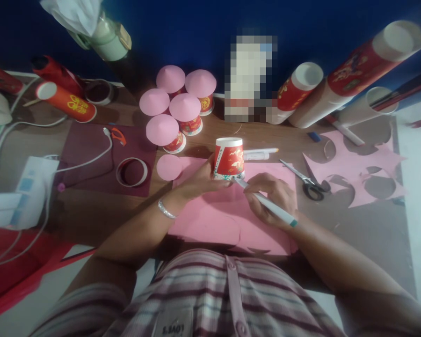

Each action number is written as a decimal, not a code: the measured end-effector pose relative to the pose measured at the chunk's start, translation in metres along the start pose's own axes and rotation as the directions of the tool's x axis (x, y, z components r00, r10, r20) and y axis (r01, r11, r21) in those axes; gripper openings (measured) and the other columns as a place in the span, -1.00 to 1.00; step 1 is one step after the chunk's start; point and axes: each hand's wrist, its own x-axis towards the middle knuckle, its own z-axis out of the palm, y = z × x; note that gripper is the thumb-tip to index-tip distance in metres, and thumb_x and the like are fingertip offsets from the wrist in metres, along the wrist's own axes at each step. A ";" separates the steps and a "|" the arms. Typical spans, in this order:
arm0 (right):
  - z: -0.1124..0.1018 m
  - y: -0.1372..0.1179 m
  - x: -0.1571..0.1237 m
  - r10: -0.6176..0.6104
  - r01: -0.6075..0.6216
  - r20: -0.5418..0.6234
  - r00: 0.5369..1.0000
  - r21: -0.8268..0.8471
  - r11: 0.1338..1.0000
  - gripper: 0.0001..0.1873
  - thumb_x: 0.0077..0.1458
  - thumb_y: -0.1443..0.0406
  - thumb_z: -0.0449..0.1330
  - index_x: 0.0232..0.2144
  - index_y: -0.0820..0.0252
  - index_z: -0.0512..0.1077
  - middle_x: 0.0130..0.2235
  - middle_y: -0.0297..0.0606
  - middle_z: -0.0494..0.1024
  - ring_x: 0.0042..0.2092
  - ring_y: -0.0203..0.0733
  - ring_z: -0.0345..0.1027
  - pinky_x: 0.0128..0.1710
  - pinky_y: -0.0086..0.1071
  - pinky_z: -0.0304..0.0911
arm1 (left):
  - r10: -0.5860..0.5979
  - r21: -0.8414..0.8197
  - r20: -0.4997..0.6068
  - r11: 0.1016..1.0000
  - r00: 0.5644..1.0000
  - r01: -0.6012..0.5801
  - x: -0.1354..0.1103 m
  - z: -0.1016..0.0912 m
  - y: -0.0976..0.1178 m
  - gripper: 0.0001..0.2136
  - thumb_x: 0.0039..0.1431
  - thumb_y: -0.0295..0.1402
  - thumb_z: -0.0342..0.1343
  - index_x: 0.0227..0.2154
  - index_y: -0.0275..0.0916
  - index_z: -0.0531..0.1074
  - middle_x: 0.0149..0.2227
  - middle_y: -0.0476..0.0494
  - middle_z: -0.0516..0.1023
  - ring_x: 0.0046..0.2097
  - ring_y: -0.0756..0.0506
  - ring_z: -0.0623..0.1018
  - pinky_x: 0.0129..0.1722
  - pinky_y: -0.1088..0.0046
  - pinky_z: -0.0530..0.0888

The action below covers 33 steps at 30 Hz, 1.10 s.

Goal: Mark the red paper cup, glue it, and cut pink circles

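My left hand (201, 180) grips a red-and-white paper cup (228, 158) from its left side. The cup is upside down, its narrower end up, with green drawing along the white band near its lower rim. Between the fingers of my right hand (272, 199) is a white marker pen (277, 209) with a green end. The pen's tip meets the cup's lower white band, or nearly so. Pink paper sheets (203, 215) lie beneath both hands. A small pink paper disc (170, 167) sits left of the cup.
Several cups topped with pink paper cones (185, 107) stand at the back left. Scissors (307, 180) and cut pink paper (354, 164) lie at right. More markers (259, 154) rest behind the cup. A tape roll (132, 172) and white cable (87, 161) are at left; tall cardboard tubes (358, 70) stand back right.
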 end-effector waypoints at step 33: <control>0.001 -0.002 0.000 0.018 -0.018 -0.005 1.000 0.009 1.000 -0.89 0.23 0.37 0.20 -0.19 0.08 0.39 -0.35 -0.29 0.60 -0.35 -0.22 0.57 -0.37 -0.37 0.50 | -0.004 0.032 0.006 0.999 1.000 0.004 0.003 0.001 -0.001 -0.58 0.09 -0.18 0.43 -0.05 -0.20 0.48 -0.05 -0.22 0.63 0.02 -0.23 0.60 0.04 0.18 0.51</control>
